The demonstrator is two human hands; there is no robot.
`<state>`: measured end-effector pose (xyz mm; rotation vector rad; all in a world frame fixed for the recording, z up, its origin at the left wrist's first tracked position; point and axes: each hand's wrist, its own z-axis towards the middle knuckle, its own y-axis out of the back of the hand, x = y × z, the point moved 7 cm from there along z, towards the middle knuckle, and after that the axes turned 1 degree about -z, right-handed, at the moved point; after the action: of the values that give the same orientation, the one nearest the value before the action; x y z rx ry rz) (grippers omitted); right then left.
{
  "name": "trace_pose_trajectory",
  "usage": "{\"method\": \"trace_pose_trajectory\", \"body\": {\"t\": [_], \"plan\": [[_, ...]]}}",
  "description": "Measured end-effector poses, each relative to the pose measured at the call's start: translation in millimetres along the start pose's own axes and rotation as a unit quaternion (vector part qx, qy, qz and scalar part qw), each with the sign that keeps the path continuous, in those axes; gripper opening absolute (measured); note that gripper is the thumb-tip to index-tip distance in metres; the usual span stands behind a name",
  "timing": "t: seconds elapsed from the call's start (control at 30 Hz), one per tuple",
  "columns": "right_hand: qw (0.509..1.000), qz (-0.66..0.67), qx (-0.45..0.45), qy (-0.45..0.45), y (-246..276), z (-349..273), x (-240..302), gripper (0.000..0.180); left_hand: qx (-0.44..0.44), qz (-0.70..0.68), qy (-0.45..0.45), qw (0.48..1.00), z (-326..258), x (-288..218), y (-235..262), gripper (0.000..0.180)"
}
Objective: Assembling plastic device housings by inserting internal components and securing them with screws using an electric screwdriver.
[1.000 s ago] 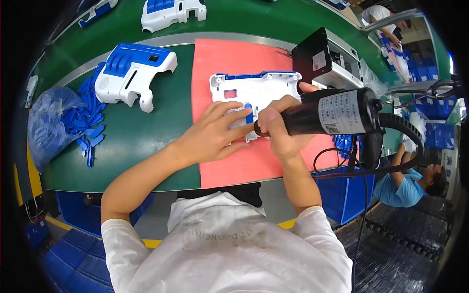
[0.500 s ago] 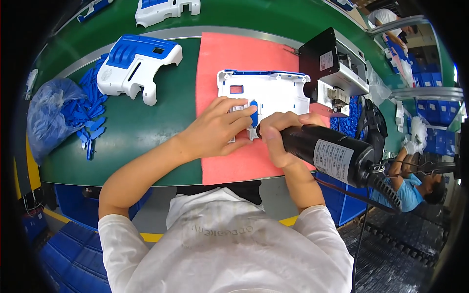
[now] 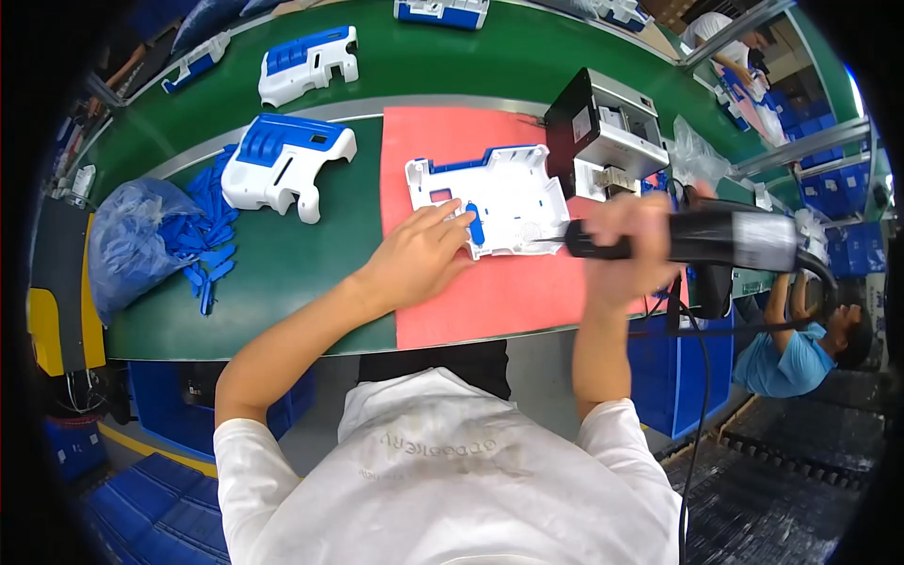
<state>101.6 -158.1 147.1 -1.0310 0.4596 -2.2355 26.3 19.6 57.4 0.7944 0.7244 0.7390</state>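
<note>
A white plastic housing (image 3: 518,193) with blue edging lies hollow side up on the pink mat (image 3: 452,315). My left hand (image 3: 424,247) grips its near left edge, the fingers reaching inside beside a small blue strip (image 3: 476,224) and the thumb low at the rim. My right hand (image 3: 633,240), smeared by motion, is wrapped round a black electric screwdriver (image 3: 725,235). The tool lies nearly level, its thin bit pointing left over the housing's near right corner. Whether the bit touches the housing, I cannot tell.
A black and silver box-shaped device (image 3: 603,132) stands behind the housing's right end. Left lie a blue-and-white cover (image 3: 282,169) and a plastic bag (image 3: 141,240) spilling blue strips (image 3: 212,254). More covers (image 3: 311,64) rest beyond the metal rail. A co-worker (image 3: 791,348) is at right.
The screwdriver has swung away from the blue strip to the right and tipped level with my right hand. The housing sits slightly turned; my left hand stays on it. The whole view has shifted.
</note>
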Motion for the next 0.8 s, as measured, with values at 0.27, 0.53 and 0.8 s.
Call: {"method": "trace_pose_trajectory", "body": {"t": [0.27, 0.53, 0.8], "plan": [[0.989, -0.129, -0.068, -0.035, 66, 24, 40, 0.061, 0.071, -0.615, 0.417, 0.666, 39, 96, 80, 0.034], [0.927, -0.341, 0.006, -0.154, 69, -32, -36, 0.05, 0.008, 0.029, 0.24, 0.97, 106, 196, 28, 0.036], [0.865, -0.502, 0.0, -0.022, 99, -28, -12, 0.04, -0.246, 0.251, 0.199, 0.915, 126, 290, 80, 0.034]]}}
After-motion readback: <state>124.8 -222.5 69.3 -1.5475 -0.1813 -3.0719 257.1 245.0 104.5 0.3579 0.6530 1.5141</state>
